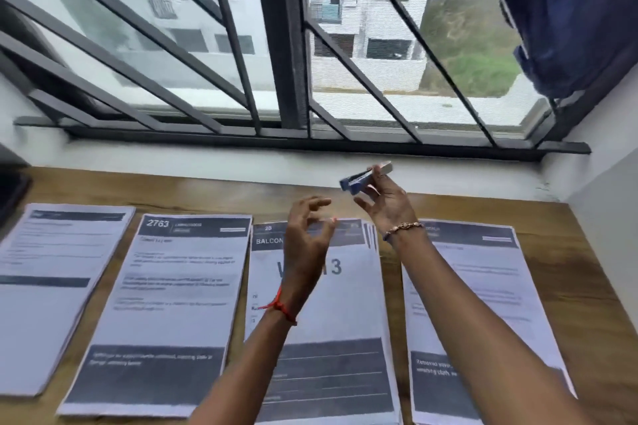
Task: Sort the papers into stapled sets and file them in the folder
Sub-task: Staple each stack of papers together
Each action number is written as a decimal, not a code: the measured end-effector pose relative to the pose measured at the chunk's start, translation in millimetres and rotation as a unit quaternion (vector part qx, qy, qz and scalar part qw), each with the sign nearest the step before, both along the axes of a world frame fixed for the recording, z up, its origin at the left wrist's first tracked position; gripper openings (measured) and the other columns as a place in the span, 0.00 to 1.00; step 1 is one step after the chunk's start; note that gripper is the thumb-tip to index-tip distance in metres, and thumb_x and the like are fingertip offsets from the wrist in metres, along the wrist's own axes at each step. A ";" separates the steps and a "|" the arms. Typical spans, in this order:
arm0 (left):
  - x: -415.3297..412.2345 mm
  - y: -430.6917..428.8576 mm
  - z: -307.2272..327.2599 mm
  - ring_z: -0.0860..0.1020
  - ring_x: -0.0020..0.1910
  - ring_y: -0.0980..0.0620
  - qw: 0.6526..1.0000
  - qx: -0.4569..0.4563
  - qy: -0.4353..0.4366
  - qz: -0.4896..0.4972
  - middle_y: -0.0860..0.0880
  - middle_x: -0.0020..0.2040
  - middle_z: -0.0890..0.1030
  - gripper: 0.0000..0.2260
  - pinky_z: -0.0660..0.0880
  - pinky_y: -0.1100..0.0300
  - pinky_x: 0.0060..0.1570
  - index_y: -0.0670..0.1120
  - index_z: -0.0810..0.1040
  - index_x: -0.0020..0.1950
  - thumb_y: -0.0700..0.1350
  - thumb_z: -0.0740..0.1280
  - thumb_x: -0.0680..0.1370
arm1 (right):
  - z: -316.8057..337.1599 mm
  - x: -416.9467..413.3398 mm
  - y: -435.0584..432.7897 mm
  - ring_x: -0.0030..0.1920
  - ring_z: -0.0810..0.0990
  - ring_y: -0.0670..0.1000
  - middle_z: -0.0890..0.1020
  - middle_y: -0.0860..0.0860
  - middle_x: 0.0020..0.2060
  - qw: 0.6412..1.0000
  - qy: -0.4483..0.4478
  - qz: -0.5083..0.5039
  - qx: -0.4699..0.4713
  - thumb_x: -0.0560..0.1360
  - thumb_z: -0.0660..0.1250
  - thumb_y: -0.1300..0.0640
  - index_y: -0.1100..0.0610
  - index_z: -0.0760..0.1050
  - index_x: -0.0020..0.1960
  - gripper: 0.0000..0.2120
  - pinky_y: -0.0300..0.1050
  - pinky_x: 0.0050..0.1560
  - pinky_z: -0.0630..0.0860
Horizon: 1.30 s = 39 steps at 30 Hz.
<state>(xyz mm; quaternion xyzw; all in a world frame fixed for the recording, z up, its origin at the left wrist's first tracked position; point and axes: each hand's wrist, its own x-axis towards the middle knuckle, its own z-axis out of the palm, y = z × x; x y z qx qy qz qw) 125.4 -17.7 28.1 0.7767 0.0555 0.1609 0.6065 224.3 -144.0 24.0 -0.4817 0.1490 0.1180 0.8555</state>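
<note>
Several stacks of printed papers lie side by side on the wooden table: a far-left stack, a stack headed "2763", a middle stack with fanned top corners, and a right stack. My right hand is raised above the table's back edge and grips a small blue and silver stapler between thumb and fingers. My left hand hovers over the top of the middle stack, fingers spread and loosely curved, holding nothing. No folder is visible.
A barred window and a white sill wall run along the back of the table. A dark object sits at the far-left table edge. Blue cloth hangs at the upper right. A white wall closes the right side.
</note>
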 end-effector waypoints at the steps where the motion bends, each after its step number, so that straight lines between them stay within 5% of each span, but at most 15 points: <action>1: -1.4 14.6 -6.1 0.74 0.56 0.53 0.998 0.030 0.029 0.043 0.48 0.57 0.75 0.11 0.72 0.63 0.55 0.47 0.76 0.54 0.37 0.68 0.74 | 0.3 -3.6 5.1 0.30 0.79 0.46 0.80 0.48 0.26 1.000 0.015 -0.007 -0.025 0.76 0.64 0.54 0.56 0.74 0.40 0.08 0.43 0.34 0.74; 4: -5.9 52.3 -28.6 0.68 0.62 0.44 0.967 0.091 0.184 0.151 0.42 0.61 0.73 0.15 0.64 0.61 0.58 0.39 0.74 0.60 0.39 0.68 0.74 | 1.7 -15.6 12.1 0.22 0.75 0.50 0.74 0.48 0.19 0.990 0.046 -0.076 -0.109 0.75 0.65 0.59 0.60 0.73 0.34 0.12 0.38 0.25 0.74; 6: -10.8 66.8 -38.3 0.66 0.64 0.38 0.941 0.108 0.278 0.163 0.36 0.63 0.70 0.19 0.63 0.53 0.63 0.35 0.71 0.63 0.42 0.67 0.74 | 4.5 -26.2 12.6 0.23 0.72 0.51 0.72 0.49 0.19 0.965 0.064 -0.114 -0.226 0.76 0.64 0.60 0.60 0.70 0.30 0.15 0.31 0.18 0.65; 9: -16.9 69.3 -40.1 0.65 0.64 0.36 0.925 0.126 0.331 0.136 0.34 0.65 0.68 0.21 0.63 0.48 0.64 0.33 0.68 0.63 0.44 0.67 0.75 | 0.9 -43.8 8.6 0.28 0.72 0.52 0.75 0.55 0.29 0.912 0.079 -0.109 -0.386 0.76 0.62 0.59 0.63 0.73 0.35 0.13 0.33 0.17 0.64; 12: -18.3 63.2 -35.4 0.63 0.65 0.38 0.927 0.120 0.341 0.104 0.36 0.66 0.65 0.21 0.65 0.48 0.61 0.34 0.66 0.65 0.43 0.65 0.76 | -3.6 -56.6 5.2 0.38 0.79 0.58 0.81 0.62 0.43 0.867 0.089 -0.069 -0.486 0.77 0.59 0.57 0.65 0.77 0.44 0.13 0.39 0.28 0.66; 18: -15.0 59.8 -32.7 0.63 0.64 0.39 0.933 0.116 0.337 0.052 0.37 0.65 0.65 0.20 0.65 0.51 0.60 0.34 0.65 0.64 0.42 0.63 0.76 | 8.1 -65.5 0.2 0.26 0.64 0.46 0.77 0.69 0.54 0.857 0.080 -0.016 -0.509 0.79 0.56 0.62 0.75 0.71 0.56 0.16 0.26 0.17 0.62; 23: -16.3 62.3 -36.5 0.63 0.65 0.40 0.937 0.103 0.332 0.037 0.39 0.65 0.66 0.21 0.65 0.50 0.62 0.36 0.66 0.65 0.43 0.64 0.75 | 7.6 -66.1 -2.4 0.28 0.68 0.50 0.73 0.62 0.40 0.858 0.094 -0.011 -0.505 0.78 0.58 0.62 0.76 0.73 0.51 0.15 0.29 0.17 0.61; 25: -16.4 64.4 -37.7 0.64 0.65 0.40 0.940 0.088 0.327 0.038 0.39 0.66 0.66 0.23 0.65 0.49 0.62 0.38 0.65 0.68 0.43 0.65 0.74 | 4.0 -65.4 -3.3 0.36 0.73 0.58 0.72 0.59 0.37 0.856 0.104 -0.008 -0.506 0.77 0.58 0.61 0.71 0.74 0.40 0.14 0.37 0.31 0.67; 27: -15.1 66.4 -41.6 0.65 0.64 0.40 0.944 0.081 0.318 0.029 0.40 0.65 0.68 0.24 0.67 0.48 0.63 0.40 0.66 0.68 0.43 0.66 0.73 | 0.1 -64.6 -4.5 0.40 0.72 0.56 0.72 0.56 0.31 0.856 0.110 0.000 -0.505 0.76 0.60 0.61 0.65 0.70 0.32 0.15 0.41 0.37 0.64; 32: -12.2 70.5 -45.1 0.72 0.55 0.33 0.945 0.036 0.319 0.061 0.37 0.48 0.74 0.19 0.72 0.43 0.53 0.36 0.71 0.58 0.42 0.65 0.70 | -1.8 -66.4 -6.9 0.40 0.70 0.53 0.73 0.57 0.39 0.852 0.109 0.023 -0.512 0.77 0.60 0.60 0.64 0.71 0.37 0.11 0.40 0.34 0.62; 36: -15.0 70.9 -41.8 0.71 0.57 0.33 0.939 0.035 0.332 0.083 0.30 0.54 0.73 0.15 0.73 0.45 0.52 0.30 0.70 0.57 0.38 0.64 0.73 | -8.2 -67.3 -10.0 0.34 0.71 0.53 0.74 0.57 0.39 0.853 0.118 0.024 -0.508 0.77 0.61 0.59 0.59 0.66 0.31 0.16 0.38 0.25 0.64; 39: -17.4 71.4 -42.1 0.73 0.55 0.33 0.943 0.042 0.322 0.075 0.33 0.48 0.73 0.15 0.74 0.48 0.46 0.32 0.71 0.57 0.37 0.64 0.72 | -8.9 -68.3 -10.2 0.35 0.73 0.54 0.75 0.57 0.40 0.850 0.127 0.025 -0.511 0.77 0.61 0.58 0.62 0.71 0.38 0.11 0.37 0.24 0.65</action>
